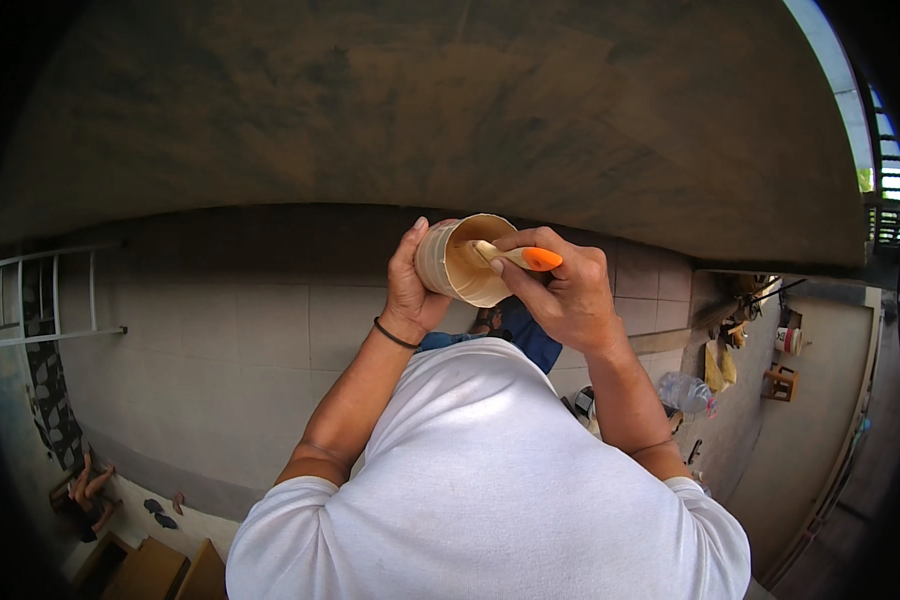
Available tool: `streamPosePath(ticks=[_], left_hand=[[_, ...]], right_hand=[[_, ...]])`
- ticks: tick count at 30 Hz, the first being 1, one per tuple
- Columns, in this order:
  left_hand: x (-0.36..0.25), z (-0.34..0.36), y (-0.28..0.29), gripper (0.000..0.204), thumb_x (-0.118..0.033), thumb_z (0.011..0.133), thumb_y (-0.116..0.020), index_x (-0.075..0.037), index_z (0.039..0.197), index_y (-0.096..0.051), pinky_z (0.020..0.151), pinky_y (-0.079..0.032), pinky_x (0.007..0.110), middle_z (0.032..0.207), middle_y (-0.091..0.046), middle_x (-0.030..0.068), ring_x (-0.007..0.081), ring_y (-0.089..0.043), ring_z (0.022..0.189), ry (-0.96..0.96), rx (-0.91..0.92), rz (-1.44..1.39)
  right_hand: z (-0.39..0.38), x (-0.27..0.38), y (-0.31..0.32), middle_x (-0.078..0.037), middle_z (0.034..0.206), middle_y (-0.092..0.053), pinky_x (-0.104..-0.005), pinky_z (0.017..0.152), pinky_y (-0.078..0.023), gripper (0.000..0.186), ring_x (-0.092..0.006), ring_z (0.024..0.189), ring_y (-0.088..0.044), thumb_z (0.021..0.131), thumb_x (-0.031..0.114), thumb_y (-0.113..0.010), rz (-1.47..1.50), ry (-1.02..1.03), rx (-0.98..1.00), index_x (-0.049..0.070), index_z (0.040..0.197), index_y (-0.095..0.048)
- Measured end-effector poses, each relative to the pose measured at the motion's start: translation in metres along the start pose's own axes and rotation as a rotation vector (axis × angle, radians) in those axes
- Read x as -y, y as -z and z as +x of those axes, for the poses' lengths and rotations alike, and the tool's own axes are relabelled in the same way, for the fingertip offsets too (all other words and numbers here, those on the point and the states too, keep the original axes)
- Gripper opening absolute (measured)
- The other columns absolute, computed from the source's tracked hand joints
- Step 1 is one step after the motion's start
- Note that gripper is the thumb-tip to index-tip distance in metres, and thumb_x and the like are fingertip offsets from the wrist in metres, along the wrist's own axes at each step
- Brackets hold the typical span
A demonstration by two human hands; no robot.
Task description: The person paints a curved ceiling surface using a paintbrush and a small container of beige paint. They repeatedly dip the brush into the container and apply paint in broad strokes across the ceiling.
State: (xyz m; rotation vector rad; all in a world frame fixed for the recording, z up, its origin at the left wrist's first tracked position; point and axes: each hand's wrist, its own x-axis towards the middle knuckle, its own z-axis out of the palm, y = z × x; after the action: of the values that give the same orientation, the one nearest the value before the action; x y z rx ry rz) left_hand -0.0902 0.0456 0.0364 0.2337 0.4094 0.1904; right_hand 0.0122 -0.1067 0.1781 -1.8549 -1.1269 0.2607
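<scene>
Cream-coloured plastic makes up the round container (pixel 434 264), held in the air near the edge of the tiled floor (pixel 220 322) that runs along the brown, mottled wall (pixel 420 120). The left grip (pixel 410 288) is wrapped round its outer side, thumb up by the rim, and tips the mouth toward the right. The right grip (pixel 576 295) pinches the orange-ended brush (pixel 542 259) between thumb and fingers, its head inside the mouth. To work the brush well here, the container probably wants to stay firmly tilted but short of spilling, with the bristles drawn lightly against the inner wall so any excess drains back; a loose wrist should help. How wet the bristles are cannot be told. As for writing, reddish marks show on the container by the left fingers and on a small pale bucket (pixel 788 341) at the right, all too small to read; the white shirt (pixel 500 470) shows no lettering.
</scene>
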Motion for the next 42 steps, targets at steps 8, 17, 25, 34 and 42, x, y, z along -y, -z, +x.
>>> streamPosePath(ticks=[8,17,25,34,42], left_hand=[[0.000,0.002,0.000,0.062,-0.054,0.107,-0.054,0.001,0.132,-0.068,0.106,-0.059,0.048,0.127,-0.074,0.0193,0.0319,-0.072,0.121,0.050,-0.025,0.000],[-0.003,0.002,0.004,0.053,-0.051,0.108,-0.056,-0.003,0.124,-0.072,0.103,-0.059,0.046,0.122,-0.076,0.0147,0.0287,-0.073,0.117,0.039,0.023,0.017],[-0.004,0.002,0.009,0.053,-0.050,0.109,-0.055,-0.002,0.124,-0.072,0.101,-0.059,0.045,0.121,-0.076,0.0149,0.0289,-0.073,0.114,0.089,-0.008,0.007],[-0.005,0.001,0.018,0.051,-0.050,0.111,-0.052,-0.004,0.124,-0.071,0.102,-0.058,0.045,0.122,-0.076,0.0138,0.0285,-0.072,0.114,0.120,0.000,0.044],[-0.002,0.002,0.021,0.050,-0.049,0.111,-0.052,-0.005,0.124,-0.071,0.103,-0.058,0.045,0.122,-0.075,0.0136,0.0292,-0.072,0.116,0.136,0.007,0.106]], right_hand=[[-0.011,0.012,0.020,-0.013,0.091,-0.080,-0.0261,0.064,-0.063,0.014,-0.0131,0.073,-0.076,0.098,0.005,-0.079,0.445,-0.170,-0.333,-0.005,0.106,-0.075],[-0.028,-0.002,-0.005,-0.013,0.092,-0.078,-0.0275,0.060,-0.057,0.014,-0.0157,0.070,-0.075,0.093,-0.003,-0.079,0.090,0.157,-0.317,-0.002,0.105,-0.072],[-0.031,-0.009,-0.015,-0.013,0.089,-0.076,-0.0284,0.058,-0.054,0.016,-0.0177,0.067,-0.073,0.090,-0.006,-0.080,0.055,0.235,-0.329,-0.002,0.103,-0.070],[-0.040,-0.015,-0.020,-0.014,0.092,-0.078,-0.0292,0.058,-0.055,0.015,-0.0196,0.068,-0.073,0.090,-0.003,-0.080,0.064,0.209,-0.381,-0.001,0.101,-0.070],[-0.049,-0.017,-0.018,-0.013,0.090,-0.077,-0.0288,0.056,-0.054,0.015,-0.0192,0.066,-0.072,0.090,-0.002,-0.080,0.044,0.176,-0.407,-0.001,0.102,-0.070]])
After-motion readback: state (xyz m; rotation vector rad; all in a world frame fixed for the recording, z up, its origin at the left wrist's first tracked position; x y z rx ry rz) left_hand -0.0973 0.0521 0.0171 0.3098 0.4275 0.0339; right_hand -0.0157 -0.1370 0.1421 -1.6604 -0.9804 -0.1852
